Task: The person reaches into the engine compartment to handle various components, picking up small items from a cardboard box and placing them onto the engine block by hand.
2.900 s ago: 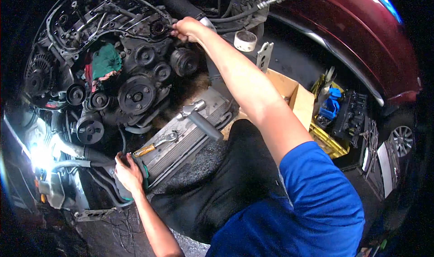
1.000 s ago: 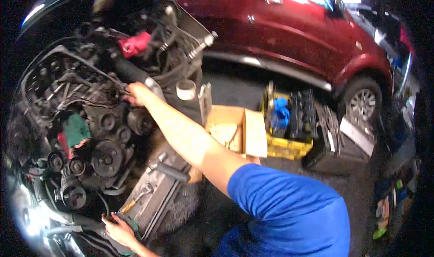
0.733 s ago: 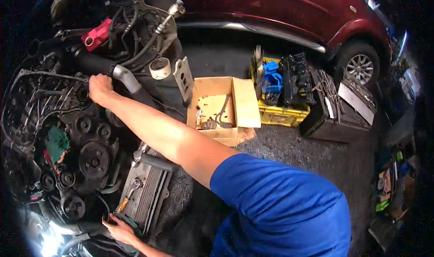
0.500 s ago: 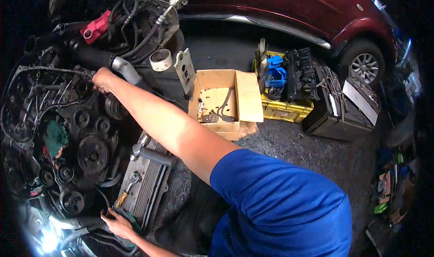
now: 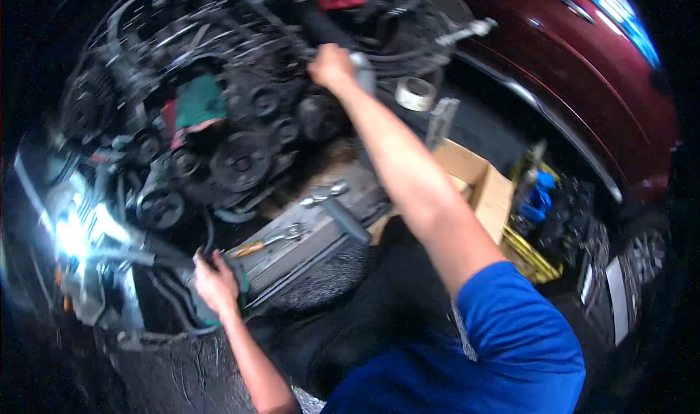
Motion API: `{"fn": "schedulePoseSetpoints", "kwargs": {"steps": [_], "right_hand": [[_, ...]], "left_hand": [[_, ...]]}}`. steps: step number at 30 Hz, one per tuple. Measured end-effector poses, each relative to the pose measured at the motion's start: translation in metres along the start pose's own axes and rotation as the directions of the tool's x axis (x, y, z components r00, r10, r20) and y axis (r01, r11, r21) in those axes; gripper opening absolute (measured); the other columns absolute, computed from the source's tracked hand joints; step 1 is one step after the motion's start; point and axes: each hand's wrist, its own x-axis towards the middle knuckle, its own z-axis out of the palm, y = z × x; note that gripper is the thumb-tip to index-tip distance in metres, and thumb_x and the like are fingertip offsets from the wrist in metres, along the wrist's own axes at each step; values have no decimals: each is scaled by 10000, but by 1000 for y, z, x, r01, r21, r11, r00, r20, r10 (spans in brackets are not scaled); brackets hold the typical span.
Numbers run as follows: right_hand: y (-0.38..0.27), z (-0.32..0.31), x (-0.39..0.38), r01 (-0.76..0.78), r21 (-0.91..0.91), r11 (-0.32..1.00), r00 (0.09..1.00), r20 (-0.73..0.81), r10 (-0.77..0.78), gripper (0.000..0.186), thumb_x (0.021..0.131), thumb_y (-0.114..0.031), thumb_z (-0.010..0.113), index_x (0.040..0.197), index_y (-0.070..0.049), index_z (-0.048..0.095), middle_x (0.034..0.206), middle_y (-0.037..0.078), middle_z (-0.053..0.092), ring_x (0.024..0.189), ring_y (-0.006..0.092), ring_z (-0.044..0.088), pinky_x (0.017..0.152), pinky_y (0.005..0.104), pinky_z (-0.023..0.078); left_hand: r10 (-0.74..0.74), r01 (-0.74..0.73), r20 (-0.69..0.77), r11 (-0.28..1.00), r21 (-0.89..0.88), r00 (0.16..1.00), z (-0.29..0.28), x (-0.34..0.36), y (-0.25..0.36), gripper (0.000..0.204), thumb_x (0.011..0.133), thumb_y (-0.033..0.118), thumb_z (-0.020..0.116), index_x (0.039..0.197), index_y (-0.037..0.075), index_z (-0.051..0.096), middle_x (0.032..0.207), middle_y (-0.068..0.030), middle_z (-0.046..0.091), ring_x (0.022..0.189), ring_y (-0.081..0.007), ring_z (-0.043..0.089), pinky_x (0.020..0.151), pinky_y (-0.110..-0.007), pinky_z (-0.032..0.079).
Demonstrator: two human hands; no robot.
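My right hand (image 5: 333, 67) reaches to the far side of the open engine (image 5: 240, 162), beside a silver pipe (image 5: 362, 73). Its fingers are curled in, and what they hold, if anything, is hidden and blurred. At the lower left my left hand (image 5: 216, 286) rests at the near end of a finned radiator (image 5: 292, 250), fingers stretched and apart, close to a thin black hose (image 5: 210, 230). On the radiator lie a ratchet with a yellow-orange handle (image 5: 250, 249) and a grey-handled tool with a metal head (image 5: 345, 221). A green cloth (image 5: 202, 102) sits in the engine.
A bright lamp (image 5: 71, 237) shines at the left. To the right stand an open cardboard box (image 5: 494, 202), a yellow crate (image 5: 531, 257) with blue and black parts, and a dark red car (image 5: 554, 64). A white ring-shaped part (image 5: 415, 93) lies behind my right forearm.
The view has swung and tilted, so the engine and radiator sit further right. My right hand stays at the engine near the silver pipe; my left hand stays by the radiator's end.
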Motion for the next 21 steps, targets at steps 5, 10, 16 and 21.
{"fn": "schedulePoseSetpoints", "kwargs": {"steps": [5, 10, 16, 21], "right_hand": [[50, 11, 45, -304, 658, 689, 940, 323, 106, 272, 840, -277, 690, 904, -14, 710, 877, 194, 704, 762, 300, 678, 702, 396, 533], [23, 19, 24, 37, 120, 992, 999, -18, -35, 302, 840, -294, 696, 926, -5, 719, 979, 238, 696, 854, 373, 691, 818, 416, 528], [74, 6, 63, -201, 564, 801, 975, 193, 109, 270, 826, -258, 709, 945, -16, 696, 956, 221, 692, 851, 377, 688, 758, 443, 527], [33, 9, 31, 32, 97, 995, 996, 77, -39, 337, 809, -278, 718, 1010, -9, 696, 1046, 234, 685, 946, 380, 681, 834, 453, 541]], "left_hand": [[70, -70, 10, 996, -52, 997, 9, 4, 15, 354, 951, 261, 548, 1204, 14, 560, 950, -175, 680, 924, -341, 622, 890, -426, 438], [28, -28, 8, 1000, 12, 1000, 3, 1, -1, 364, 949, 271, 556, 1203, 11, 558, 955, -179, 680, 942, -340, 622, 902, -419, 436], [86, -85, 16, 996, -38, 996, 10, 4, 29, 367, 955, 279, 551, 1206, 12, 558, 952, -173, 681, 942, -333, 622, 912, -415, 432], [56, -56, -5, 998, 6, 998, 4, 1, 9, 369, 951, 283, 558, 1208, 18, 560, 948, -174, 681, 929, -337, 622, 905, -421, 434]]}}
